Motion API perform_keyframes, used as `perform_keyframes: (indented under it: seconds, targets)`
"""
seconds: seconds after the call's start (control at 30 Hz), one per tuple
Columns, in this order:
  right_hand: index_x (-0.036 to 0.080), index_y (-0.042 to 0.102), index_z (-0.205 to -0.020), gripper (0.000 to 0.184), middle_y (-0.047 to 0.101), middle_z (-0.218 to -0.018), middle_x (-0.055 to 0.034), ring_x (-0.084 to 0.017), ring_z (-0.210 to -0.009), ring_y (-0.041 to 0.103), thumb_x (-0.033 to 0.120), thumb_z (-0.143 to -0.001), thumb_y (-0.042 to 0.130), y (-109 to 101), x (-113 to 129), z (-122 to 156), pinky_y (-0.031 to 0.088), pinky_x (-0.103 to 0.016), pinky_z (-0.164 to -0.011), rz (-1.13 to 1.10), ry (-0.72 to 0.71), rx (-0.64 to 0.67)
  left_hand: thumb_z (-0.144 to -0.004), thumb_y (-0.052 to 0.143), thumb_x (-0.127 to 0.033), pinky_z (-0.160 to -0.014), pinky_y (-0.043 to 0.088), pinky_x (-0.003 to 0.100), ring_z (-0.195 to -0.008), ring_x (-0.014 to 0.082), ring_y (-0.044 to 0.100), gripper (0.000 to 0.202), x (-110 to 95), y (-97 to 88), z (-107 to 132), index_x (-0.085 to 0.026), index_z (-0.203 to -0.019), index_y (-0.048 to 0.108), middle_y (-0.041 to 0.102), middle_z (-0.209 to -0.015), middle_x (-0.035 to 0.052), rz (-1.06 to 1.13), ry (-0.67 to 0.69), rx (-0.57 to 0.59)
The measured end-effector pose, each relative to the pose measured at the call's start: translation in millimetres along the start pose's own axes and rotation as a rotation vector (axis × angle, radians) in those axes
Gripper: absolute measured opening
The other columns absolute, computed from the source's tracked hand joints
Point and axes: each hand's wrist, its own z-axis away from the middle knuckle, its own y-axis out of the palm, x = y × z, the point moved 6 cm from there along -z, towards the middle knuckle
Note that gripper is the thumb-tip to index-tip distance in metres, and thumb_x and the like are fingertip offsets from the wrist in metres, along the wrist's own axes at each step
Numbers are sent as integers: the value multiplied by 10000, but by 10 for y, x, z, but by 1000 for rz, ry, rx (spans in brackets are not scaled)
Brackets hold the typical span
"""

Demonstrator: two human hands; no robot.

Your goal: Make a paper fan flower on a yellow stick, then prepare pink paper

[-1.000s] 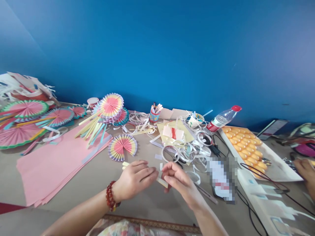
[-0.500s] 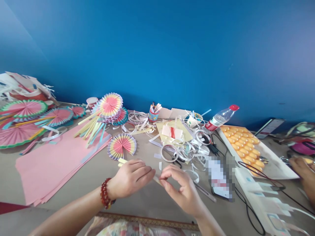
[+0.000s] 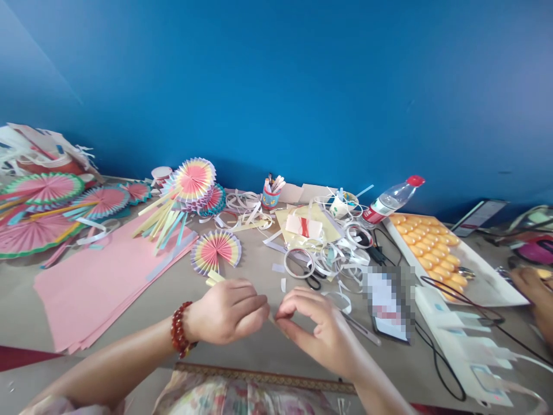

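My left hand [image 3: 227, 311], with a red bead bracelet [image 3: 178, 337] at the wrist, is closed round a pale yellow paper strip [image 3: 215, 278] whose end sticks out behind the knuckles. My right hand [image 3: 315, 328] sits just to its right, thumb and fingers pinched at the strip's other end, which is mostly hidden between the two hands. Both hover low over the tan table [image 3: 181, 300], near its front edge. A small pleated paper fan [image 3: 216, 252] lies just beyond my left hand.
Pink paper sheets [image 3: 99, 282] lie at left, with more pleated fans [image 3: 194, 178] and coloured strips behind. White paper rings and scissors [image 3: 311, 280] clutter the middle. A water bottle [image 3: 391, 202], a tray of orange pieces [image 3: 427, 248], cables and another person's hand [image 3: 533, 291] are at right.
Both hands have come closer together and dropped slightly toward the table's front edge. The strip's right end, visible a second ago, is now hidden by my right hand.
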Motion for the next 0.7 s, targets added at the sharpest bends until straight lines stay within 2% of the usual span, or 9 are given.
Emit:
perform_keyframes:
  seconds: [0.1,0.27,0.37,0.7]
  targets:
    - [223,596,-779,121,636,-754,-1,-154,-743,603,174,-889,596,1,16,-19,459,-277,-765,41,1,-6,-932,484,-127,-650,537,319,-648,171,637,149,-17,-7,-20,-104,-1012,608,712,-808,98,-49,0,19]
    - [226,577,-748,137,632,-736,2,-154,-729,602,181,-876,598,9,39,-38,462,-267,-734,108,-5,-3,-892,542,-116,-624,519,316,-614,162,607,74,-72,-5,-52,-131,-867,611,683,-766,76,-111,61,59]
    - [228,583,-759,128,645,-750,-4,-156,-733,602,179,-876,591,26,17,-37,460,-258,-706,128,-4,10,-891,540,-112,-595,502,315,-595,158,587,97,-85,-12,-69,-137,-820,600,665,-751,71,-133,67,63]
    - [222,572,-744,150,620,-725,11,-142,-702,593,144,-873,577,18,12,-64,456,-256,-729,117,-3,3,-894,533,-106,-551,468,305,-565,149,564,103,-77,-15,-86,-139,-810,582,643,-715,54,-126,44,68]
